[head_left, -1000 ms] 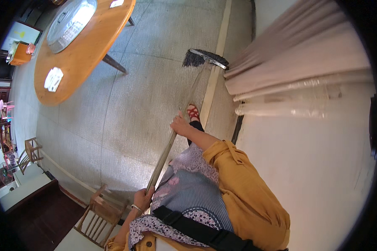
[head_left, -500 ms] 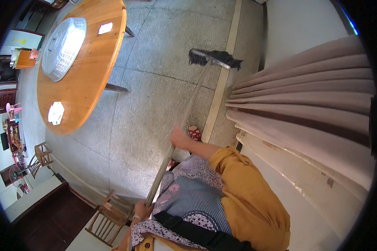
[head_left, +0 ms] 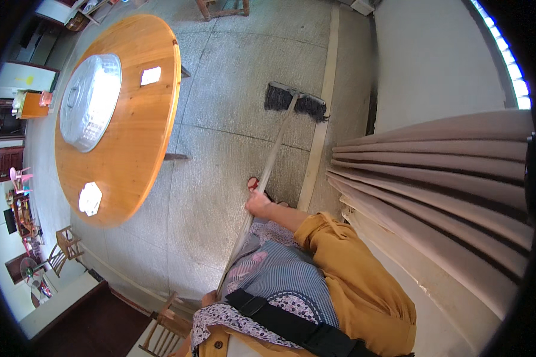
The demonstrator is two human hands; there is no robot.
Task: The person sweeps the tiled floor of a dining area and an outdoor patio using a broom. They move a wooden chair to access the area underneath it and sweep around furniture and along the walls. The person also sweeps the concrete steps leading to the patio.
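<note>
A mop (head_left: 296, 102) with dark strands and a pale bar lies on the floor ahead of me, its long handle (head_left: 273, 153) slanting back toward my body. My right hand (head_left: 259, 204) is closed around the middle of the handle. Lower down, close to my waist, my left hand (head_left: 209, 298) is at the handle's near end, partly hidden by my clothing, its fingers wrapped on it. A sandalled foot (head_left: 253, 183) shows just beyond my right hand.
Left stands a round wooden table (head_left: 138, 128) bearing a clear plastic cover (head_left: 92, 101). A pinkish-grey curtain (head_left: 441, 160) hangs along the right wall. One wooden chair (head_left: 165, 324) is at lower left; a wooden stool (head_left: 223, 9) is at the top edge.
The mop head has shifted slightly left and nearer, and turned so its strands spread on both sides. My right hand moved a little right and nearer; my view has shifted forward.
</note>
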